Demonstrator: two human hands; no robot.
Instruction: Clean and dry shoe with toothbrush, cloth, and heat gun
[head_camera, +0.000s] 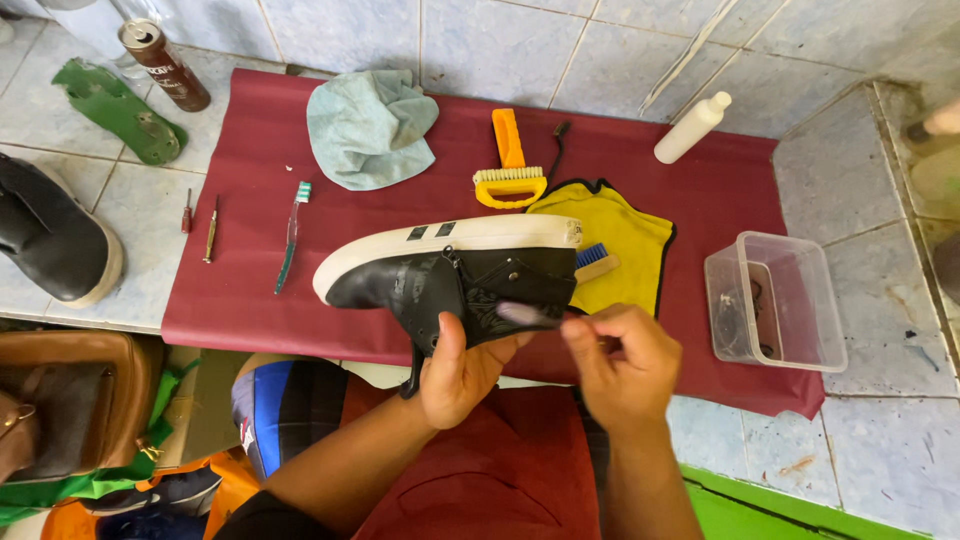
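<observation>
A black sneaker (400, 285) with a thick white sole lies on its side in the air above a dark red mat (240, 290). My left hand (460, 375) grips it from below, thumb pressed on the black upper. My right hand (620, 365) is closed on a small brush (525, 314) whose blurred pale head rests against the shoe's upper near the heel. Both hands hover over my lap at the mat's near edge.
On the mat lie a toothbrush (291, 235), a grey-green cloth (370, 128), an orange scrub brush (510, 170), a yellow cloth (620, 240), a blue-bristled brush (595, 262), a white bottle (692, 127) and a clear plastic tub (775, 300). Another black shoe (50, 235), a green insole (118, 108) and a can (165, 65) sit left.
</observation>
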